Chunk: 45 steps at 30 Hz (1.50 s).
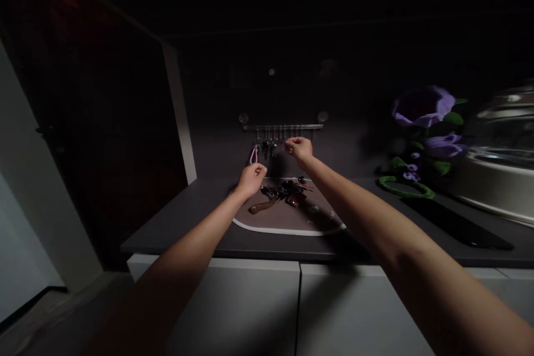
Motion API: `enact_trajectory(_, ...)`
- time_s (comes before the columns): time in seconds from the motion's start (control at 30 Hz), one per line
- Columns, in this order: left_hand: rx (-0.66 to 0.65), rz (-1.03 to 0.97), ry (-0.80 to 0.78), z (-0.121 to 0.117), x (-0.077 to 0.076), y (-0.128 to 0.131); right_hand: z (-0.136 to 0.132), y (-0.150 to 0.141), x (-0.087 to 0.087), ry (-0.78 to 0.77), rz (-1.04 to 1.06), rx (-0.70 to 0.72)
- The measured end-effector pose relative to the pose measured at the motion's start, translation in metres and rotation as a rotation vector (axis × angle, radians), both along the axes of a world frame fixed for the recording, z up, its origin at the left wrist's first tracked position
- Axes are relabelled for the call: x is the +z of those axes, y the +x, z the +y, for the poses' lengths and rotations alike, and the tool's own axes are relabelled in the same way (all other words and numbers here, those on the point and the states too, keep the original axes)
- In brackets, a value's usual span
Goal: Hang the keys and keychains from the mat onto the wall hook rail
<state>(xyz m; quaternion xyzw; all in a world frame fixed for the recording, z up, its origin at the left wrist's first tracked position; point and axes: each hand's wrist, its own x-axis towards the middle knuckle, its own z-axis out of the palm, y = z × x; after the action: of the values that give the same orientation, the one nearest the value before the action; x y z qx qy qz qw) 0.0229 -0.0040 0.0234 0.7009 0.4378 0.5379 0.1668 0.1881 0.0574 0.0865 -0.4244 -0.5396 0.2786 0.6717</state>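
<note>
My right hand (300, 150) is raised in front of the hook rail (283, 127) on the dark wall, thumb and fingers pinched together close to the hooks. What they hold, if anything, is too small and dark to make out. Lower and to the left, my left hand (251, 179) is closed with curled fingers, just below a pink strap (253, 154) that hangs from the rail. Its contents are hidden too. Several keys on rings (269, 147) hang beside the strap. Beneath both hands, a pile of dark keys and key fobs (287, 192) with a brown strap (263, 207) lies on a mat.
The brownish mat (292, 223) with a white rim lies on a dark countertop (179, 228) above white cabinets. To the right are purple artificial flowers (425, 108), a green ring base (406, 188), a black flat slab (459, 225) and a large pale appliance with a clear top (500, 178).
</note>
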Motion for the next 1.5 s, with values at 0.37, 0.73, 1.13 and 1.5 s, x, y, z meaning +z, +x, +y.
enact_trajectory(0.37,-0.025,-0.033,-0.041,0.009,0.021,0.048,-0.051,0.038,-0.020,-0.111,0.145,0.054)
enact_trajectory(0.73,-0.001,0.219,0.199,0.019,-0.013,0.043,-0.032,0.079,-0.069,-0.229,-0.406,-0.135)
enact_trajectory(1.13,0.085,0.282,0.251,0.028,-0.018,0.038,-0.021,0.082,-0.089,-0.374,-0.904,-0.325)
enact_trajectory(1.5,0.097,0.298,0.243,0.027,-0.019,0.039,-0.020,0.079,-0.091,-0.361,-1.046,-0.304)
